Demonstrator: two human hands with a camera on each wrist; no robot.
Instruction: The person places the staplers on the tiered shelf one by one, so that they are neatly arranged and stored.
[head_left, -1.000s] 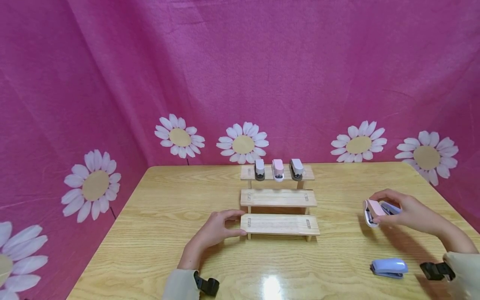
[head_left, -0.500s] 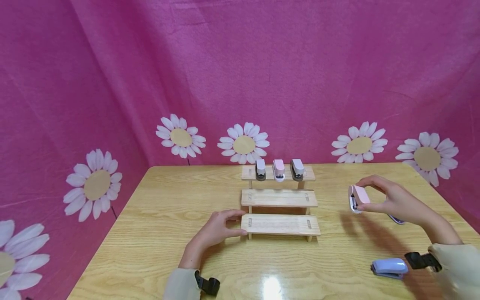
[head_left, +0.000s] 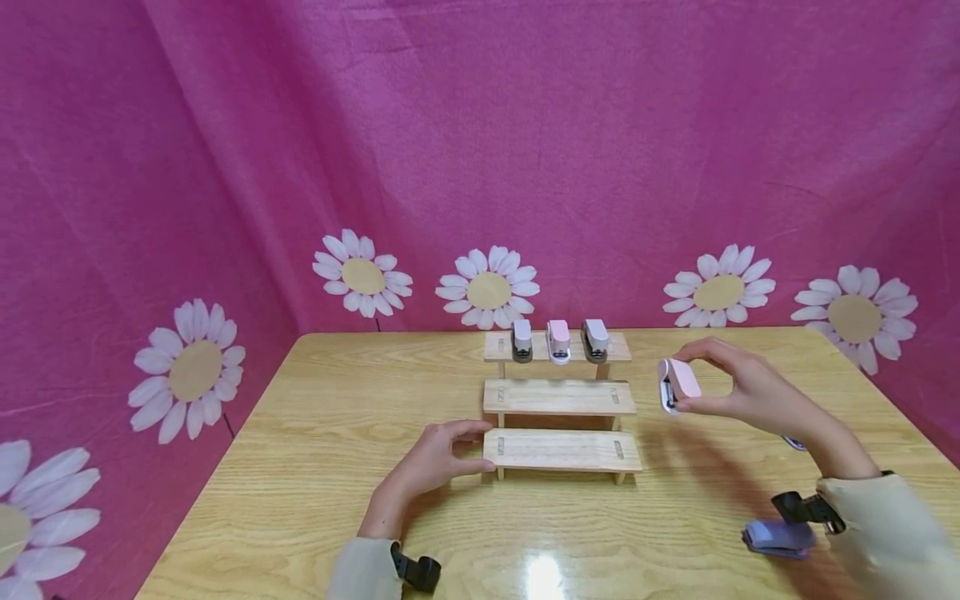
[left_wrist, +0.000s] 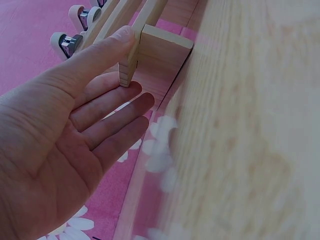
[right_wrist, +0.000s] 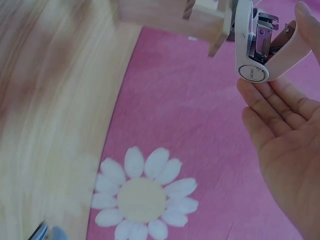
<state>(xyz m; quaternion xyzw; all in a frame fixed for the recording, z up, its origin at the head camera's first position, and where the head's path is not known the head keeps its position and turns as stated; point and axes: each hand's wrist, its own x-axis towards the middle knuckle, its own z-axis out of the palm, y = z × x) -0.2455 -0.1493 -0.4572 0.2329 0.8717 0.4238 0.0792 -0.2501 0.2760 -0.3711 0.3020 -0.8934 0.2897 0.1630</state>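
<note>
My right hand (head_left: pixel 750 396) pinches a pink stapler (head_left: pixel 686 381) between thumb and fingers, raised over the table to the right of a three-step wooden stand (head_left: pixel 562 450). In the right wrist view the stapler (right_wrist: pixel 290 57) shows its metal magazine and pale base. My left hand (head_left: pixel 431 457) grips the left end of the lowest step, thumb at the front edge and fingertips at the back. On the top step stand a white-and-grey stapler (head_left: pixel 522 335), a pink stapler (head_left: pixel 558 335) and another white-and-grey stapler (head_left: pixel 596 335) in a row.
A blue-violet stapler (head_left: pixel 777 540) lies at the table's front right, partly overlapped by the right wrist's camera strap. Behind the right forearm another bluish stapler (head_left: pixel 795 443) is mostly hidden. A pink flowered cloth (head_left: pixel 600 167) hangs behind the wooden table (head_left: pixel 360 400).
My right hand has carried the pink stapler up and leftward, toward the stand, away from the bluish stapler beside it. My left hand stays at the lowest step.
</note>
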